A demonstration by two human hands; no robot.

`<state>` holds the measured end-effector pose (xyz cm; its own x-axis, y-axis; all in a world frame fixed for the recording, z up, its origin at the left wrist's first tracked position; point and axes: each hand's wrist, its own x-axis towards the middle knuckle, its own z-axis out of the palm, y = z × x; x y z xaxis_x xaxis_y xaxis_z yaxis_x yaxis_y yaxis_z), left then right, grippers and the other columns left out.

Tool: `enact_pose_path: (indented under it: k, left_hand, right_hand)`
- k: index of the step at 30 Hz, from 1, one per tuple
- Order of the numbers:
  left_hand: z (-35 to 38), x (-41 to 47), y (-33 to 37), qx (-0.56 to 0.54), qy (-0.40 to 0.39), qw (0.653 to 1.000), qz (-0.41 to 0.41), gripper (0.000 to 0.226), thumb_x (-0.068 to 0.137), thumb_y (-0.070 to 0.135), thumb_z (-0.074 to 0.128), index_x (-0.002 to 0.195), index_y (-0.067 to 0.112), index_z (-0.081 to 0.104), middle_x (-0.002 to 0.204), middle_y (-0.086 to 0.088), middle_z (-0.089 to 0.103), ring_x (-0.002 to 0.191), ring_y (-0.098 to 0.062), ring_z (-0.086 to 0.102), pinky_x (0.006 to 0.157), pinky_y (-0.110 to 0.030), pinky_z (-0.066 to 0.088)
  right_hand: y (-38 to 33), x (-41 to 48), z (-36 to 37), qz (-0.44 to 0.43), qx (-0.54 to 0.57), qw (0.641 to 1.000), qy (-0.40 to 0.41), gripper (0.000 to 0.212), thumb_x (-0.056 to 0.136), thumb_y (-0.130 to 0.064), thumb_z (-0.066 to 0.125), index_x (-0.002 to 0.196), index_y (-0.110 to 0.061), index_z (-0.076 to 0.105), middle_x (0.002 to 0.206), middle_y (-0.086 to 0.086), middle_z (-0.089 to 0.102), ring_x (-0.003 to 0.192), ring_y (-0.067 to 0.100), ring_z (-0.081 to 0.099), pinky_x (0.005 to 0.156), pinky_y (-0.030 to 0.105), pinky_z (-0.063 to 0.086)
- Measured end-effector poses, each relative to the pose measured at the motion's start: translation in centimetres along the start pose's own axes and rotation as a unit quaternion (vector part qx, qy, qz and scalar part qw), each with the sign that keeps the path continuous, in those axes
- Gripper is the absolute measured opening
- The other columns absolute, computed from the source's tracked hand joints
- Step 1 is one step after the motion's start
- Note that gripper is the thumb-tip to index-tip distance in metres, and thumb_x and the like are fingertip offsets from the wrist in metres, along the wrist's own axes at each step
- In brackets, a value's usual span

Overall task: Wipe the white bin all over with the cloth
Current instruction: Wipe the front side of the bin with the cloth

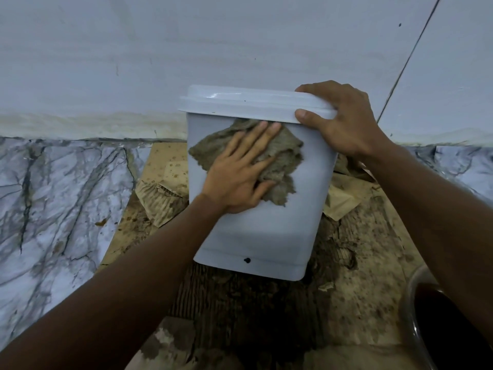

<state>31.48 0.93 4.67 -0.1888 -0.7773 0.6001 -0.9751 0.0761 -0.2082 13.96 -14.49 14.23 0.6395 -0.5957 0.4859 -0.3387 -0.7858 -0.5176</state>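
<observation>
We see a white bin made of smooth, shiny plastic. It is boxy with round corners and has a lid with a thick rim. It is in the middle, over wet, torn, bumpy cardboard, just by the pale wall. The bin is tipped: its lid end points to the wall, its bottom end points to us, and its long side runs between them. The left hand lies flat, fingers straight, and presses a rough, ragged brown cloth on the bin's broad side, which hides part of it. The right hand curls over the lid's right corner and grips it. The grey marble floor lies at the left. A clear bowl of dark stuff sits at the lower right.
</observation>
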Motion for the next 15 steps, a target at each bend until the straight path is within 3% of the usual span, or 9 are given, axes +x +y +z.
enact_pose_path:
  k: [3,6,11,13,15]
  left_hand:
    - [0.3,-1.9,-1.4,0.0,0.049,0.993,-0.105,0.06,0.099,0.048,0.045,0.145,0.009,0.052,0.163,-0.02,0.028,0.153,-0.038,0.021,0.125,-0.052,0.013]
    - [0.7,-3.1,-2.4,-0.016,0.089,0.97,-0.226,0.064,0.099,0.045,0.048,0.148,0.004,0.047,0.163,-0.025,0.025,0.152,-0.042,0.017,0.125,-0.056,0.013]
    - [0.5,-1.3,1.0,-0.072,0.117,0.883,-0.448,0.074,0.104,0.047,0.039,0.159,0.002,0.02,0.168,-0.022,0.008,0.156,-0.037,0.004,0.124,-0.056,0.012]
    - [0.7,0.1,2.8,-0.044,0.099,0.884,-0.454,0.074,0.104,0.049,0.034,0.16,0.003,0.017,0.167,-0.025,0.006,0.156,-0.04,0.002,0.124,-0.058,0.009]
    - [1.1,1.1,4.4,-0.022,0.06,0.918,-0.392,0.074,0.103,0.053,0.028,0.16,0.006,0.016,0.166,-0.028,0.008,0.154,-0.044,0.003,0.123,-0.061,0.006]
  right_hand:
    - [0.0,0.0,-0.1,0.006,-0.004,1.0,-0.002,0.05,0.085,-0.061,0.055,0.127,-0.035,0.065,0.128,-0.01,0.066,0.122,0.018,0.056,0.11,0.052,0.035]
    - [0.0,0.0,-0.1,0.007,-0.005,1.0,-0.006,0.049,0.085,-0.059,0.055,0.127,-0.035,0.065,0.129,-0.011,0.065,0.121,0.018,0.055,0.111,0.051,0.034]
    - [-0.2,-0.2,0.0,0.011,-0.005,1.0,0.001,0.049,0.085,-0.058,0.056,0.127,-0.034,0.065,0.128,-0.011,0.065,0.121,0.018,0.055,0.112,0.051,0.033]
    - [-0.2,-0.3,-0.1,0.011,-0.006,1.0,-0.001,0.051,0.084,-0.06,0.055,0.127,-0.034,0.065,0.127,-0.011,0.065,0.12,0.018,0.056,0.111,0.051,0.034]
    - [-0.2,-0.2,-0.1,0.011,-0.006,1.0,-0.001,0.052,0.083,-0.061,0.054,0.127,-0.034,0.065,0.127,-0.01,0.066,0.12,0.019,0.056,0.11,0.052,0.035]
